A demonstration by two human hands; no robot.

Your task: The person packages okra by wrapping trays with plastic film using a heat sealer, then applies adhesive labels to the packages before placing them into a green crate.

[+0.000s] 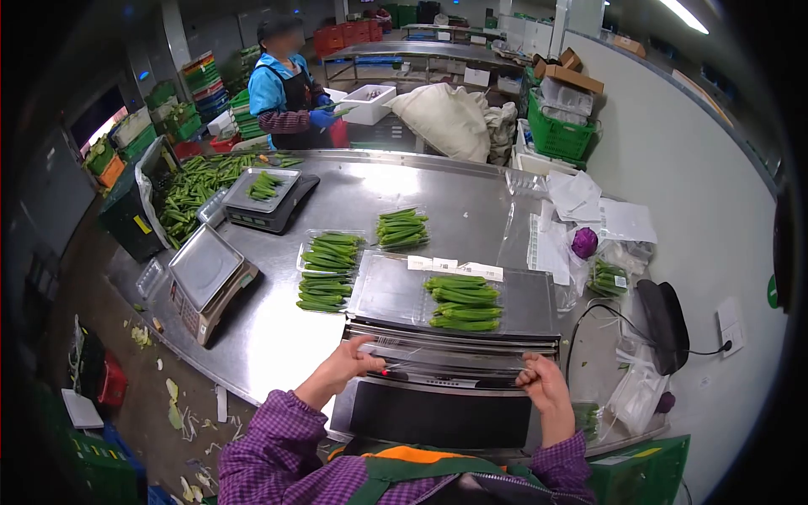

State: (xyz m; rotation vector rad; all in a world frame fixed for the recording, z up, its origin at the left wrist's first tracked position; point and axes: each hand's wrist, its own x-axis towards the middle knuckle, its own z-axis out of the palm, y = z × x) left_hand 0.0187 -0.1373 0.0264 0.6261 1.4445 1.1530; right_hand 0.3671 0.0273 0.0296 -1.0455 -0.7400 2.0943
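Note:
Both my hands are over the front of a steel wrapping machine (370, 295). My left hand (343, 368) pinches the left end of a clear plastic film (454, 358), with the index finger stretched out. The film's right end is held in the closed fingers of my right hand (540, 380). On the machine's top lies a pack of okra (463, 303), just beyond the film. Another okra pack (326, 271) lies to its left, and a smaller one (401, 229) lies behind. White labels (454, 268) stick along the machine top.
Two scales (202, 269) (273, 210) stand at the left, the rear one bearing okra. Loose okra (194, 189) is heaped behind. At the right are papers (627, 220), a red cabbage (584, 242) and a black cable. A person (286, 93) in blue gloves stands across the table.

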